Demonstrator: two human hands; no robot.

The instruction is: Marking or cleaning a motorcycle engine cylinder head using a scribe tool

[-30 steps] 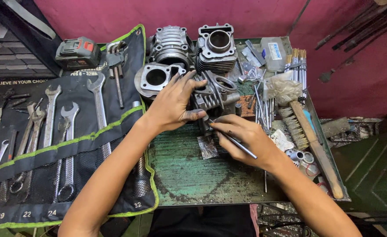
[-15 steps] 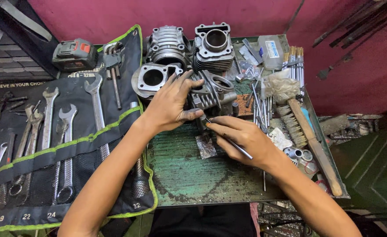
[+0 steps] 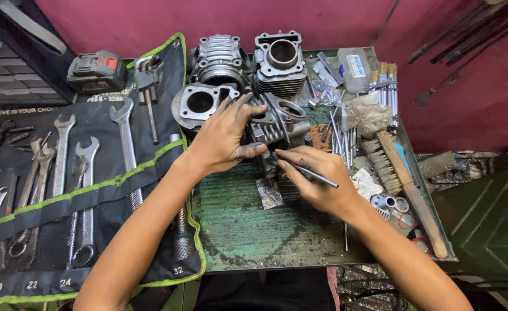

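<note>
Grey finned metal — an engine cylinder head [image 3: 277,124] sits mid-bench on the worn green table [image 3: 248,230]. Left hand [image 3: 222,138] lies spread over its near side, fingers open, steadying it. Right hand [image 3: 317,178] pinches a thin metal pick [image 3: 314,175] — tip at the head's base. Spanners fill a tool roll [image 3: 63,173] leftward; a wire brush [image 3: 392,167] lies right.

A dark pink wall [image 3: 450,86] runs behind the green worktop [image 3: 248,230], whose paint is scratched and worn. To the right, long metal rods [image 3: 467,34] lean against that wall, above a green floor [image 3: 484,213] with raised lines. At upper left stands a grey brick surface [image 3: 12,80].
</note>
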